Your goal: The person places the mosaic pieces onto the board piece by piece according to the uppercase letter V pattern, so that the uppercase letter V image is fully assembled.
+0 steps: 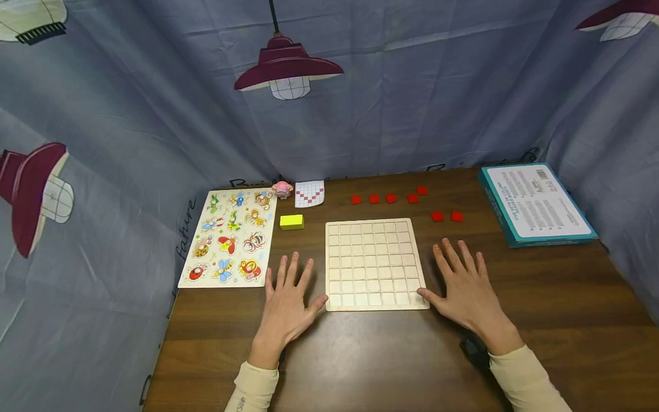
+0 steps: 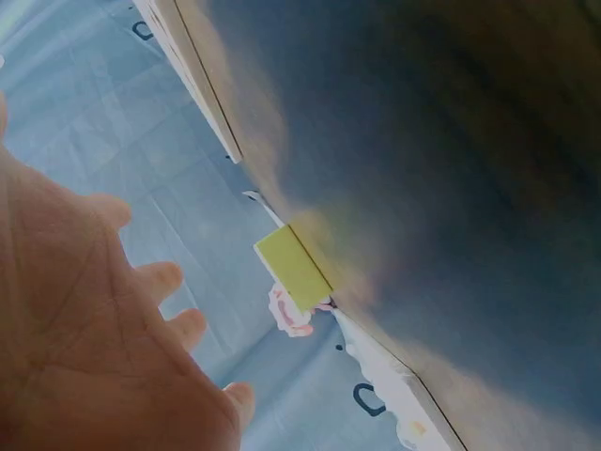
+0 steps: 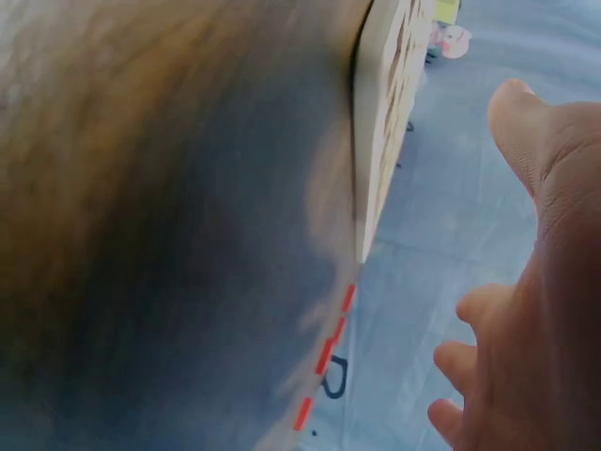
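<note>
A square wooden grid board (image 1: pixel 374 264) with shallow cells lies flat on the table between both hands. My left hand (image 1: pixel 288 306) is spread beside its left edge, thumb by the lower left corner, holding nothing. Spread likewise on the other side is my right hand (image 1: pixel 465 289), its thumb tip at the board's right edge; whether it touches I cannot tell. Several red square tiles (image 1: pixel 391 198) lie scattered behind the board, two of them nearer the right hand. Beyond the left fingers sits a yellow block (image 1: pixel 292 222), also seen as a yellow block (image 2: pixel 294 267) in the left wrist view.
An insect picture puzzle board (image 1: pixel 234 240) lies at the left. Near the back edge are a small pink figurine (image 1: pixel 282 189) and a white card (image 1: pixel 309 194) with a pink checked pattern. A teal box (image 1: pixel 538 203) occupies the back right. Grey-blue curtains hang behind the table.
</note>
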A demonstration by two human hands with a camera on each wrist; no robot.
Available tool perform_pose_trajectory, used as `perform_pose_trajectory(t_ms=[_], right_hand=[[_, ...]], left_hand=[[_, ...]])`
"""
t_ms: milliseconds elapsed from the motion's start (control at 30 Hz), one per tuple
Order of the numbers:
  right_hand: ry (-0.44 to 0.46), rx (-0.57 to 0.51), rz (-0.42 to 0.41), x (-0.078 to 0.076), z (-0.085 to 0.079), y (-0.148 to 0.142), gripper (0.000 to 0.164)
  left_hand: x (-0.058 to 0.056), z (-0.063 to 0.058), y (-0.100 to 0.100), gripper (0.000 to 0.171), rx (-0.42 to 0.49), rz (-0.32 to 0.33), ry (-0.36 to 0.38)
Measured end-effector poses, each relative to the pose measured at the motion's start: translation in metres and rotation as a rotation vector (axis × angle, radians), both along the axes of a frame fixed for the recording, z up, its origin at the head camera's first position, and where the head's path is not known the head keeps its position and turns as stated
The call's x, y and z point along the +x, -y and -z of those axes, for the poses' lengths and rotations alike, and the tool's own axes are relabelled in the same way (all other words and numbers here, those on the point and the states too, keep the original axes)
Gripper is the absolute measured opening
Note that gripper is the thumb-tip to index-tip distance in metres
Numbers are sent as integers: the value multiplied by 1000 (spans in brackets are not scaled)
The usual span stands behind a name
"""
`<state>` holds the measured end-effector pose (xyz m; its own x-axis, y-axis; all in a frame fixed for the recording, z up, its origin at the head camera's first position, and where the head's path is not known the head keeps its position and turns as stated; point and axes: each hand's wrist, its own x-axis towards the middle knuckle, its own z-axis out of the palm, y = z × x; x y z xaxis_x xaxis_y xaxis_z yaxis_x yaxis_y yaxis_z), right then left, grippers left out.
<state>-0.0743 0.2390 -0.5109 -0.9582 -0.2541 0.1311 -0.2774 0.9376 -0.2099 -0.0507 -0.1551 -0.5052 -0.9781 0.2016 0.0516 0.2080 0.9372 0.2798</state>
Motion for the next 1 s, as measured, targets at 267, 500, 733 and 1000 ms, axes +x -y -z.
perform_pose_trajectory(t_ms=[267, 500, 733, 1000], right_hand=[[57, -128, 19, -32, 10, -23, 104], [76, -354, 83, -79, 24, -56, 88], [72, -401, 182, -115, 35, -77, 73], [40, -408, 220, -128, 41, -85, 57]], left_hand=[[-6, 3, 3, 111, 345, 110, 230], [-17, 14, -4, 127, 427, 175, 323], [-18, 19, -12, 129, 354, 167, 309], [-17, 25, -16, 129, 297, 136, 276]])
